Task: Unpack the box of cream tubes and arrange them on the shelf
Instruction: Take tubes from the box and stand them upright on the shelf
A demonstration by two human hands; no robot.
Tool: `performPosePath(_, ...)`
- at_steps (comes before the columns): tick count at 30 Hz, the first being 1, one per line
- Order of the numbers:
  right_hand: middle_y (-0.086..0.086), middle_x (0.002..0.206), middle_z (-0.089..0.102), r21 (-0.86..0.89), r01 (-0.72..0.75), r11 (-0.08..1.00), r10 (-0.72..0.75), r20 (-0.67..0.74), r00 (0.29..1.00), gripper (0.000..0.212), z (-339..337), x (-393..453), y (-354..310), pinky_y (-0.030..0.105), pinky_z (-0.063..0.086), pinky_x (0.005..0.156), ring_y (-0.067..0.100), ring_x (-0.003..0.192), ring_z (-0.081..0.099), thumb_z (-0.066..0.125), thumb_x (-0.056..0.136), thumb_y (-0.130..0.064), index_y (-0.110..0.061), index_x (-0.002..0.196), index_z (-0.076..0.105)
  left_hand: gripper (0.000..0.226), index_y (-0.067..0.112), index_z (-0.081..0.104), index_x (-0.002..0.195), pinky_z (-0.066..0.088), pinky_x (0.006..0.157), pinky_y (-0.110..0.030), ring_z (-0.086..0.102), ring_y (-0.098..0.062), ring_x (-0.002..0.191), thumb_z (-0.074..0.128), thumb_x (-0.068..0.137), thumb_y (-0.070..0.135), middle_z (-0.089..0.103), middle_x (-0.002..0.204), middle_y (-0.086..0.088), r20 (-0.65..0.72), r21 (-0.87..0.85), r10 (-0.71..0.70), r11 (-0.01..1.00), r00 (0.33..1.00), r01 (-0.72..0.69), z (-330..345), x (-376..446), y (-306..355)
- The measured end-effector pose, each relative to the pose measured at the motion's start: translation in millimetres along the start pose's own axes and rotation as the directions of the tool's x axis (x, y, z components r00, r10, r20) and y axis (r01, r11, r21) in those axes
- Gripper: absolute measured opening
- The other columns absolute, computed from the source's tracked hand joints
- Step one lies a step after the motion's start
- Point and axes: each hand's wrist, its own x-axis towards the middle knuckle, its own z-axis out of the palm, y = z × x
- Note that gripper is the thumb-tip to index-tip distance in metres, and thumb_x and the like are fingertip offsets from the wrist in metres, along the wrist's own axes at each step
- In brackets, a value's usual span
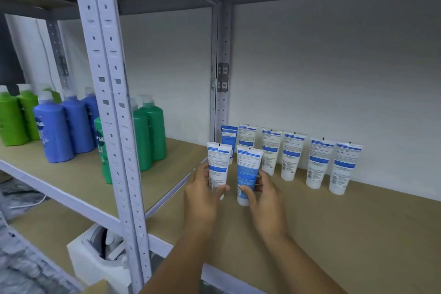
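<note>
Several white and blue cream tubes [292, 155] stand cap-down in a row along the back wall of the brown shelf board [346, 227]. In front of that row, my left hand [202, 198] grips a white tube [218, 164] upright, thumb across its lower part. Beside it, my right hand [265, 200] holds a bluer tube [248, 169] the same way. Both held tubes are at the left end of the shelf, caps at or just above the board. The box is not in view.
A perforated grey upright [112, 112] stands at the left of my arms. The neighbouring shelf holds blue [55, 131] and green shampoo bottles [152, 133]. A white foam block [95, 260] lies on the lower shelf. The board right of the tubes is bare.
</note>
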Motion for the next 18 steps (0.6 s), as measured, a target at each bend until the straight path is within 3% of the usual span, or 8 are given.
performPosePath(2,-0.008,0.108,0.069,-0.004,0.006,1.0,-0.006,-0.012,1.0,0.037,9.5,13.9,6.9,0.034,0.056,0.085,0.005,0.095,0.066,0.072,0.087,-0.022,-0.025,0.121,0.056,0.069,0.026,0.058,0.123,0.057,0.082,-0.028,0.067,-0.007,0.097,0.092,0.063,0.02,0.068,0.11,0.012,0.005,0.033,0.018,0.999,1.0,-0.018,9.3,15.3,-5.7)
performPosePath(7,-0.005,0.109,0.069,-0.031,0.03,0.999,-0.031,-0.033,0.999,0.039,27.8,42.7,21.9,0.038,0.056,0.085,0.009,0.096,0.067,0.07,0.088,-0.021,-0.022,0.124,0.053,0.071,0.024,0.056,0.127,0.044,0.069,-0.001,0.066,0.0,0.09,0.09,0.066,0.014,0.069,0.11,0.011,0.057,0.013,0.022,1.0,0.998,-0.022,24.4,43.1,-12.3)
performPosePath(9,-0.005,0.112,0.069,-0.027,0.033,0.999,-0.034,-0.046,0.998,0.04,33.4,51.0,26.4,0.038,0.056,0.087,0.01,0.099,0.066,0.07,0.088,-0.02,-0.021,0.125,0.053,0.068,0.025,0.057,0.125,0.046,0.071,-0.004,0.067,-0.003,0.091,0.09,0.067,0.014,0.069,0.111,0.01,0.056,0.014,0.027,1.0,0.998,-0.028,30.0,52.2,-16.1)
performPosePath(13,-0.004,0.121,0.066,-0.011,0.017,1.0,-0.018,-0.043,0.999,0.044,40.2,64.7,30.9,0.036,0.054,0.094,0.01,0.108,0.063,0.068,0.09,-0.02,-0.02,0.131,0.052,0.067,0.023,0.056,0.125,0.056,0.081,-0.026,0.069,-0.01,0.095,0.089,0.068,0.016,0.07,0.113,0.006,0.059,0.033,0.022,0.999,0.998,-0.024,40.2,68.6,-21.6)
performPosePath(18,0.0,0.124,0.064,-0.078,0.023,0.997,-0.028,-0.062,0.998,0.046,49.0,74.8,35.1,0.04,0.053,0.095,0.013,0.111,0.062,0.067,0.09,-0.023,-0.019,0.133,0.051,0.066,0.018,0.054,0.128,0.056,0.084,-0.028,0.069,-0.015,0.101,0.088,0.071,0.018,0.069,0.118,0.0,0.06,0.033,0.019,0.999,0.998,-0.021,45.9,78.0,-22.4)
